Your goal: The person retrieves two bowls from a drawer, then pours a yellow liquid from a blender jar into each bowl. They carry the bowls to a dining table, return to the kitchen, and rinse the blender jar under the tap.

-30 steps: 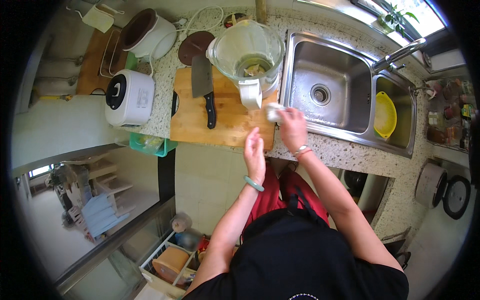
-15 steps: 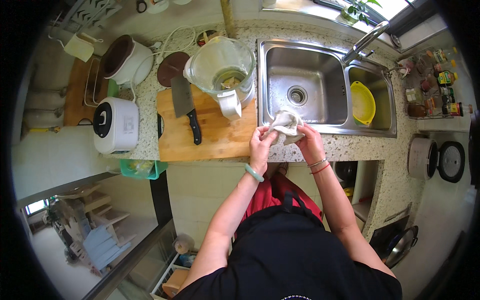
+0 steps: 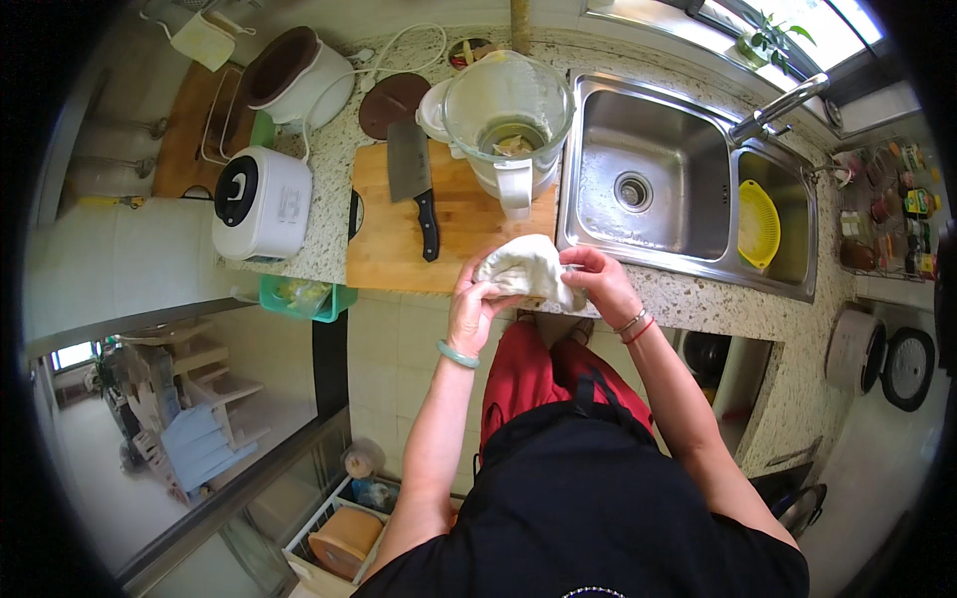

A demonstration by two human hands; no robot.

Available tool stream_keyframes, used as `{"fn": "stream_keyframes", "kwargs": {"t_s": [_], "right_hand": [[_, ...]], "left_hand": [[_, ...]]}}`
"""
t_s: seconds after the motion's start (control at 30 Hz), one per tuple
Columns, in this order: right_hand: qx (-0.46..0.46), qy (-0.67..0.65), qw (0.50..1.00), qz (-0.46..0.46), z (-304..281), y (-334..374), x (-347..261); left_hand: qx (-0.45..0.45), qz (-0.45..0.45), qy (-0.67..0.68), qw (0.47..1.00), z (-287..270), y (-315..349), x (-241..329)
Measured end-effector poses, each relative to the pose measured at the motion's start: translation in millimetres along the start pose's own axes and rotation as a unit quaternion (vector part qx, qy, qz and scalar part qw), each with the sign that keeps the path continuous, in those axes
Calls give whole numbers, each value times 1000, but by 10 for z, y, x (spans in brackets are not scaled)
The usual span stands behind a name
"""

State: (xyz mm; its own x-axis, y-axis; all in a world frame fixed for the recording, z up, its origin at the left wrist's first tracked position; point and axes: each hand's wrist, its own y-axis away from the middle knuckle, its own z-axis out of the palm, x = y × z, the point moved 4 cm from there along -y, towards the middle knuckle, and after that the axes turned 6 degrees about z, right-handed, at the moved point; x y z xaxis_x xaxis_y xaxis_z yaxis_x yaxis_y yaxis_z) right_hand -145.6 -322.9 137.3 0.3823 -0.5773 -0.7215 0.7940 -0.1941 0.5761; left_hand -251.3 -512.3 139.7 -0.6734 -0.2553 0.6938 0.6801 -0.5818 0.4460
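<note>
Between my hands, just over the counter's front edge, is a damp-looking white cloth (image 3: 521,267). My left hand (image 3: 471,307) grips its left side from below, with the thumb on top. My right hand (image 3: 604,283) pinches the right edge. Ahead of my left hand lies a wooden cutting board (image 3: 384,264). A cleaver (image 3: 411,179) with a black handle rests on it, the handle end toward me. A clear blender jug (image 3: 508,105) on a white base stands at the board's far right, with some pale pieces inside.
To the right is a steel double sink (image 3: 658,140) with a faucet (image 3: 783,108); a yellow strainer (image 3: 759,224) sits in its smaller basin. A white cooker (image 3: 263,204) stands left of the board. Below the counter edge hangs a teal bin (image 3: 309,297).
Both hands have shifted left with the cloth, from in front of the sink toward the cutting board. The cloth was bunched and is now spread wider. The view has turned slightly.
</note>
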Motion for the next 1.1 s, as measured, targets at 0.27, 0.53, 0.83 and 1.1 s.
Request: {"fn": "stream_keyframes", "kwargs": {"t_s": [0.27, 0.53, 0.83, 1.1], "right_hand": [[-10, 246, 960, 137, 87, -5, 126], [55, 122, 991, -25, 79, -137, 35], [222, 537, 768, -269, 267, -95, 46], [119, 659, 702, -241, 578, -248, 389]], "left_hand": [[-70, 17, 13, 997, 68, 76, 225], [17, 108, -81, 991, -96, -52, 423], [76, 329, -645, 686, -241, -131, 562], [-30, 259, -799, 542, -207, -233, -30]]}}
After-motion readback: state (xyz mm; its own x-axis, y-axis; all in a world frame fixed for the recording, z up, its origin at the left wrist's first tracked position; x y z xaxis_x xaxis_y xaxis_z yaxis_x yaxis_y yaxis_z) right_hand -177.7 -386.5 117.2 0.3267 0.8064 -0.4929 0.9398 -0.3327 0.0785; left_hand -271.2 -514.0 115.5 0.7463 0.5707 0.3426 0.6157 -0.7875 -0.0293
